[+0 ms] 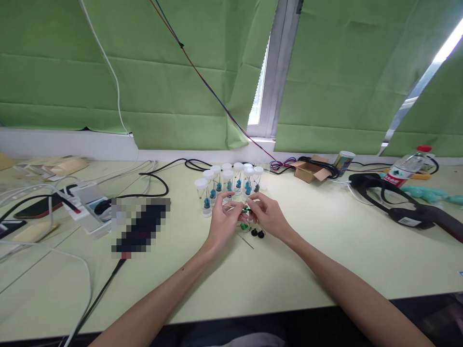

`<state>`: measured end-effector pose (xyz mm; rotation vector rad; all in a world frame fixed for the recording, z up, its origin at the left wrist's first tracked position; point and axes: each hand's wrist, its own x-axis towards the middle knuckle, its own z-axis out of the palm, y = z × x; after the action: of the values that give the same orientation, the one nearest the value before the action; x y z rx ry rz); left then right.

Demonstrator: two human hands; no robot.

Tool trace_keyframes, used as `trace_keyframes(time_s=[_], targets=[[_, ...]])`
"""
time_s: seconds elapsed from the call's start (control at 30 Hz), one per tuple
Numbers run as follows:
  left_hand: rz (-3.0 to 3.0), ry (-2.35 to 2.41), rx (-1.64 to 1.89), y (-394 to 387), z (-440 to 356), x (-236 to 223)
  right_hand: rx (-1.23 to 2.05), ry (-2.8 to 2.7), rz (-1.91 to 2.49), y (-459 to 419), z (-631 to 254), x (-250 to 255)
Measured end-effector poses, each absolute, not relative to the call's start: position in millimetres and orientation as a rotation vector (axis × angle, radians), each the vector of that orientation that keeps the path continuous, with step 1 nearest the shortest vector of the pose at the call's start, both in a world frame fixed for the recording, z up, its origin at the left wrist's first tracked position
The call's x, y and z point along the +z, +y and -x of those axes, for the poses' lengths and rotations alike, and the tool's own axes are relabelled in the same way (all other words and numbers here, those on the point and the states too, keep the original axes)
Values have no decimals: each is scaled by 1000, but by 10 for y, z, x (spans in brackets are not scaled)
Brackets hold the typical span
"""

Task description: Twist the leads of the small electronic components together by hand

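My left hand (226,219) and my right hand (267,215) meet over the middle of the table, fingers pinched. Between their fingertips is a small green-and-black part (246,209); its exact kind is too small to make out. Below the hands lies another small green piece (244,226). Two black round pieces (258,233) rest beside it, near the right hand. A thin metal rod (246,241) lies on the tabletop just in front. Behind the hands stand several clear tubes with white caps (201,184), holding blue parts and thin rods.
On the left are a power strip (85,207), tangled cables and a pixelated dark device (142,226). Towards the right stand a cardboard box (311,171), a can (343,163), a plastic bottle (407,166) and a black headset-like device (398,205). Green blinds (126,72) hang behind the table (275,279).
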<state>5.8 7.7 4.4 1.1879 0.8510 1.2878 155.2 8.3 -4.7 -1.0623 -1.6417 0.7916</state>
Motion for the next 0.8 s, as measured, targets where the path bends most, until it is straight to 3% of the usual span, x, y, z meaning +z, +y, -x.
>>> trace_keyframes(time_s=[0.8], targets=[[-1181, 885, 1372, 90, -47, 14, 716, -1701, 1048, 59, -1563, -11]])
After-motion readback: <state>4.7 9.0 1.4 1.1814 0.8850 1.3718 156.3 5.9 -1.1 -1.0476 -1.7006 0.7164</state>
